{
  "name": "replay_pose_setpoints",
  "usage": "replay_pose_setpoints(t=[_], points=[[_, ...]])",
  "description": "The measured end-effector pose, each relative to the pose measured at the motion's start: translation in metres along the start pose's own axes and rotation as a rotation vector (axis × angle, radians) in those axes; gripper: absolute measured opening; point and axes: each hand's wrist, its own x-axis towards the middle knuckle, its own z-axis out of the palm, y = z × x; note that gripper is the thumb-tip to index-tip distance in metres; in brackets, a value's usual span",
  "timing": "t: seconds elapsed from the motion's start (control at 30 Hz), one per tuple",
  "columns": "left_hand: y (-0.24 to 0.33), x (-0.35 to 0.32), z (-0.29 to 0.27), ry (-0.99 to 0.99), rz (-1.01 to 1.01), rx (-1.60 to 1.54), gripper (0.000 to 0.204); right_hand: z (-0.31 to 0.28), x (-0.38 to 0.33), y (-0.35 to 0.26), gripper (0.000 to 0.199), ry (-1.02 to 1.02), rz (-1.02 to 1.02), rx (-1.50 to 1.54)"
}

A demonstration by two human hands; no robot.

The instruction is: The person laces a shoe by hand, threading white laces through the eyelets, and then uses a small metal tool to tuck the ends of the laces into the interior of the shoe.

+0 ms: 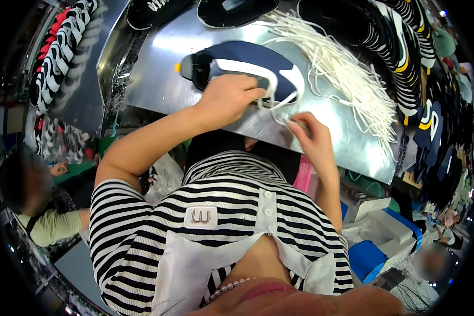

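Observation:
A navy and white shoe upper (255,52) with a dark heel lies on its side on the metal table. My left hand (229,97) rests over its opening, fingers curled in on the shoe's edge and a white shoelace (270,107). The lace loops out from the shoe toward the right. Off the shoe's near right side, my right hand (313,134) pinches that lace between thumb and forefinger; its fingertips are slightly blurred. What lies under my left fingers is partly hidden.
A heap of loose white laces (347,79) spreads to the right of the shoe. Black shoes (237,13) line the table's far edge. Rows of stacked shoe uppers (400,58) stand at far right, others (58,52) at left. White and blue boxes (384,237) sit below right; a person (52,224) is at left.

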Motion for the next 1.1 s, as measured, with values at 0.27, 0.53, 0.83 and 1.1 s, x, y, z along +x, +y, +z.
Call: replay_pose_setpoints(t=[0.27,0.53,0.83,1.1], points=[[-0.002,0.004,0.018,0.045,0.091,-0.056,0.024,0.003,0.057,0.038,0.027,0.209,0.233,0.781],[-0.067,0.006,0.001,-0.66,-0.817,-1.029,0.045,0.034,0.075,0.021,0.037,0.278,0.102,0.449],[-0.046,0.017,0.025,-0.505,-0.877,-0.925,0.028,0.04,0.071,0.022,0.035,0.232,0.145,0.521],[-0.054,0.015,0.04,0.078,-0.508,-0.627,0.018,0.03,0.07,0.027,0.034,0.173,0.411,0.645]])
